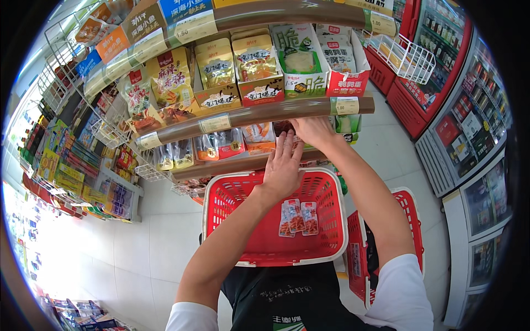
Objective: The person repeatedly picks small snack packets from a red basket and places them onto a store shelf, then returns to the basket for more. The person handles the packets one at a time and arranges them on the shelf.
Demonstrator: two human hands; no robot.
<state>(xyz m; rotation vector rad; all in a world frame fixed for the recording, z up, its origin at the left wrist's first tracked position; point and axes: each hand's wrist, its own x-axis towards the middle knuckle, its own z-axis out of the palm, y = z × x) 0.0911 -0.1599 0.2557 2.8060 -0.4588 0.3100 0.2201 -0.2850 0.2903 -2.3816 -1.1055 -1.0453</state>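
Note:
My left hand is stretched flat, fingers pointing up, at the front of a dark red snack box on the lower shelf. It looks empty, and I cannot tell whether the fingertips touch the box. Just right of it, my right hand reaches under the brown shelf edge. Its fingertips are partly hidden, so any hold is unclear. Below my hands is a red plastic shopping basket with a white rim. Three small snack sachets lie on the basket's floor, partly overlapping.
Boxes of bagged snacks line the shelf above. Wire racks project at left, and a white wire basket at upper right. A second red basket stands beside my right arm. Glass-door coolers line the right side. Pale tiles cover the floor.

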